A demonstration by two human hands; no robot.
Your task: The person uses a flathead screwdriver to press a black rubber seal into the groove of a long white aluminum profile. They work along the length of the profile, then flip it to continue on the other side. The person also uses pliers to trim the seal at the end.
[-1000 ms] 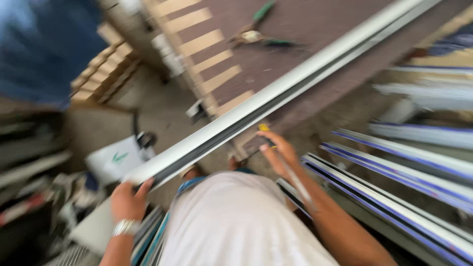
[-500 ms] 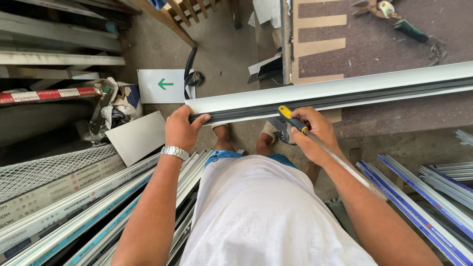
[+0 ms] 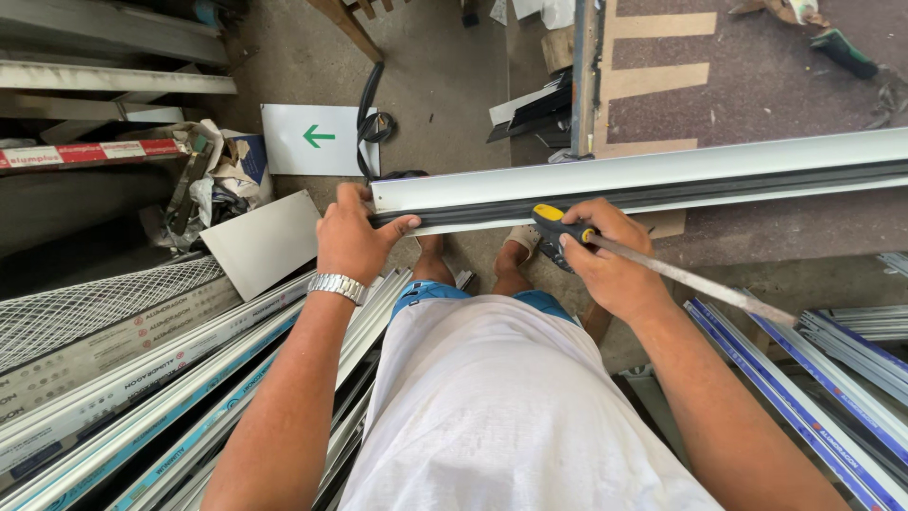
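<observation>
At the near end of the long white aluminium profile (image 3: 662, 175), which is running level from the middle of the view out to the right edge, the left hand (image 3: 355, 237) is gripping the cut end, fingers curled over the top and the thumb pressing along the dark rubber gasket (image 3: 492, 210) that is sitting in the profile's front groove. A metal wristwatch (image 3: 338, 286) is showing on that wrist. Just below the profile, to the right of the left hand, the right hand (image 3: 610, 260) is closing in a fist around a tool with a yellow-and-black handle (image 3: 558, 225); the handle end is touching the lower edge of the profile, while the tool's long grey metal shaft (image 3: 700, 282) is slanting away down and right, past the wrist.

Under the profile, the person's feet in sandals (image 3: 515, 251) are standing on the concrete floor. Beyond the profile's left end, a white sign with a green arrow (image 3: 317, 139) is lying flat, with a black cable (image 3: 367, 104) just beside it. Below and left of the profile, stacks of wrapped white profiles (image 3: 142, 397) are leaning; more, with blue film (image 3: 804, 388), are lying below its right part.
</observation>
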